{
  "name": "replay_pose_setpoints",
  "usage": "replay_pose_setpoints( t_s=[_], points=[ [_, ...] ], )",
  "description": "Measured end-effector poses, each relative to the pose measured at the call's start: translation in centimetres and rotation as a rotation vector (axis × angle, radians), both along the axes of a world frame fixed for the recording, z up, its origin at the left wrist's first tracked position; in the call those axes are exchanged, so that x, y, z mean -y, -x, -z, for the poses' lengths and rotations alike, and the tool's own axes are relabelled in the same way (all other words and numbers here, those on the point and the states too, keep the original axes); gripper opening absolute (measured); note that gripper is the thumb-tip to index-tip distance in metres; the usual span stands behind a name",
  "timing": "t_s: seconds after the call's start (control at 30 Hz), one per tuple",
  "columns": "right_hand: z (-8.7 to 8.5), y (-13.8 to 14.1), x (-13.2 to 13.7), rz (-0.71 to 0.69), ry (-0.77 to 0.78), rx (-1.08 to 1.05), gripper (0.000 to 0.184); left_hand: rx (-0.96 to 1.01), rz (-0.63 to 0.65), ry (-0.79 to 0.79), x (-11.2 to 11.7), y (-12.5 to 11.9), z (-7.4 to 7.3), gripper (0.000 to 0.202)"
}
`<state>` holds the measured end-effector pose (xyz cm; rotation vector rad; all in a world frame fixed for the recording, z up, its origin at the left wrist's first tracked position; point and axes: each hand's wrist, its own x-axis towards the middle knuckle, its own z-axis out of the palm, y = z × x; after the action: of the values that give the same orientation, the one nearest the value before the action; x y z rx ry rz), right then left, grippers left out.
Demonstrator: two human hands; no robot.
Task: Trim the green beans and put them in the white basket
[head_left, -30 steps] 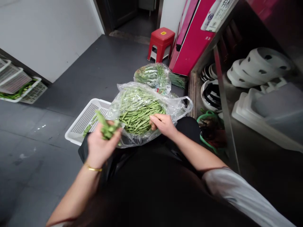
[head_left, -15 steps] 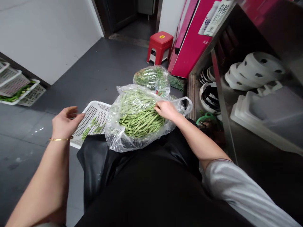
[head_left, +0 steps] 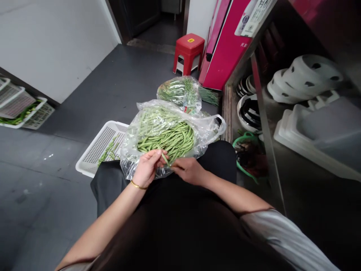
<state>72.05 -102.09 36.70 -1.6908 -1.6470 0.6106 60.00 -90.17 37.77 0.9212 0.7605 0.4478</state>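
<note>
A clear plastic bag (head_left: 132, 150) full of long green beans (head_left: 169, 137) rests on my lap, over a black apron (head_left: 175, 222). My left hand (head_left: 148, 167), with a gold bracelet, and my right hand (head_left: 188, 170) meet at the bag's near edge. Both pinch the same green bean (head_left: 166, 159) between their fingertips. A white perforated tray (head_left: 97, 146) lies on the floor to the left of the bag, with a few bean pieces in it.
A second bag of greens (head_left: 179, 92) lies beyond, near a red stool (head_left: 188, 51) and a pink cabinet (head_left: 225, 49). On the right stands a steel shelf unit (head_left: 265, 124) with white containers and stacked bowls. White baskets (head_left: 19, 107) sit far left on the grey floor.
My left hand dropped bean pieces into the white tray, then came back to the bag. My right hand drew back from the pile to the near edge, and both now hold one bean.
</note>
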Motion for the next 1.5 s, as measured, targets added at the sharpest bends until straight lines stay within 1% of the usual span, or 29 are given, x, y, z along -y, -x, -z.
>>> replay_pose_setpoints(
  t_s=[0.03,0.1,0.13,0.17,0.2,0.3,0.33,0.37,0.4,0.43,0.47,0.5,0.57,0.63,0.67,0.7,0.73,0.8,0.87,0.9,1.0,1.07,1.13,1.2,1.27,1.33,1.4,1.43,1.5],
  points=[
    [0.2,0.2,0.2,-0.111,0.073,0.063,0.017,-0.020,0.029,-0.031,0.0,0.3,-0.2,0.027],
    [-0.1,0.0,0.4,-0.325,0.235,0.170,0.014,-0.042,0.087,-0.080,0.1,0.8,-0.9,0.026],
    [-0.4,-0.5,0.4,-0.381,0.297,0.197,0.012,-0.047,0.113,-0.087,0.2,1.1,-1.2,0.025],
    [-1.0,-1.1,0.3,-0.383,0.331,0.202,0.010,-0.051,0.137,-0.084,0.2,1.3,-1.4,0.025],
    [-1.5,-1.8,0.1,-0.328,0.336,0.180,0.014,-0.057,0.162,-0.072,0.3,1.5,-1.6,0.025],
    [-3.4,-3.4,-0.9,-0.041,0.267,0.001,0.052,-0.085,0.208,-0.057,0.4,1.9,-1.4,0.024],
    [-4.0,-3.6,-1.3,0.018,0.234,-0.067,0.060,-0.098,0.214,-0.077,0.5,1.9,-1.3,0.022],
    [-4.4,-3.5,-1.7,0.050,0.195,-0.127,0.061,-0.113,0.222,-0.111,0.6,2.0,-1.2,0.019],
    [-4.7,-3.3,-2.2,0.066,0.151,-0.177,0.053,-0.130,0.233,-0.156,0.8,2.1,-1.2,0.017],
    [-4.8,-3.0,-2.5,0.077,0.108,-0.227,0.041,-0.144,0.244,-0.214,0.9,2.2,-1.2,0.015],
    [-4.6,-2.6,-2.9,0.092,0.085,-0.299,0.031,-0.150,0.253,-0.281,1.1,2.3,-1.3,0.014],
    [-4.3,-2.2,-3.2,0.113,0.088,-0.410,0.028,-0.142,0.248,-0.352,1.2,2.5,-1.6,0.013],
    [-3.2,-1.4,-3.6,0.173,0.149,-0.743,0.033,-0.073,0.185,-0.467,1.2,3.0,-2.1,0.013],
    [-1.9,-0.7,-3.6,0.222,0.229,-1.090,0.037,0.054,0.064,-0.496,1.0,3.3,-2.7,0.014],
    [-1.4,-0.3,-3.5,0.236,0.260,-1.204,0.039,0.116,0.002,-0.472,0.8,3.4,-2.9,0.014],
    [-1.0,0.0,-3.4,0.240,0.286,-1.258,0.040,0.160,-0.049,-0.425,0.6,3.4,-3.0,0.015],
    [-0.8,0.4,-3.3,0.227,0.312,-1.259,0.040,0.180,-0.080,-0.360,0.4,3.3,-3.0,0.015],
    [-0.7,1.0,-3.2,0.167,0.349,-1.155,0.037,0.152,-0.093,-0.211,0.2,2.9,-2.8,0.015],
    [-0.9,1.5,-3.1,0.105,0.357,-1.019,0.036,0.078,-0.032,-0.090,0.3,2.4,-2.4,0.015],
    [-1.0,1.7,-3.1,0.084,0.359,-0.969,0.036,0.039,0.009,-0.072,0.4,2.3,-2.1,0.017],
    [-1.2,1.6,-3.1,0.024,0.380,-0.842,0.034,-0.068,0.089,-0.156,0.7,2.3,-1.6,0.021],
    [-1.5,1.1,-2.9,-0.047,0.373,-0.653,0.030,-0.113,0.116,-0.220,0.7,2.5,-1.5,0.021],
    [-2.2,0.2,-2.7,-0.104,0.309,-0.404,0.025,-0.141,0.190,-0.275,0.5,2.8,-1.7,0.020],
    [-2.9,-0.6,-2.4,-0.152,0.203,-0.185,0.022,-0.175,0.300,-0.432,0.3,3.0,-1.9,0.017],
    [-3.4,-1.2,-2.2,-0.219,0.110,-0.039,0.022,-0.211,0.398,-0.706,0.3,3.3,-2.2,0.015],
    [-3.3,-1.4,-2.0,-0.304,0.070,0.013,0.021,-0.219,0.472,-0.985,0.5,3.8,-2.3,0.012],
    [-2.6,-1.2,-1.5,-0.358,0.117,-0.076,0.019,-0.181,0.538,-1.179,1.0,4.4,-2.2,0.012],
    [-2.1,-0.9,-1.2,-0.380,0.173,-0.172,0.019,-0.150,0.569,-1.237,1.2,4.6,-2.1,0.013],
    [-0.9,0.0,-0.6,-0.395,0.299,-0.466,0.020,-0.090,0.610,-1.282,1.6,5.2,-2.2,0.014]
  ],
)
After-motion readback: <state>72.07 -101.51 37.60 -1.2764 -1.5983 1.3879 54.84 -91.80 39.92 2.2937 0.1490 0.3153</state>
